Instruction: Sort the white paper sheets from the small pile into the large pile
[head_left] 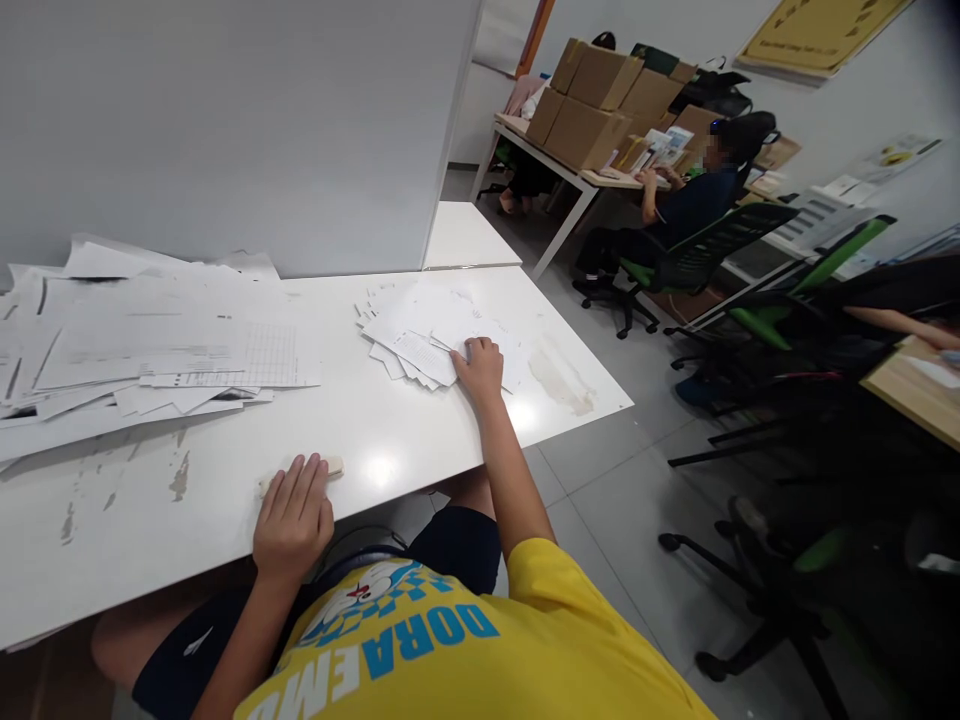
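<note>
My left hand lies palm down near the front edge of the white table, fingers stretched out flat. Beneath it is a slim cream-coloured object; the hand covers most of it, so its kind cannot be made out. My right hand rests on the right side of a small loose pile of printed papers. Its thumb is apart from the slightly bent fingers, which touch the sheets. To the left spreads a larger, untidy stack of papers, away from both hands.
A grey partition rises behind the table. Worn patches mark the tabletop. Beyond, a person sits at a desk with cardboard boxes. Office chairs stand to the right, and another person's arm shows at the right edge.
</note>
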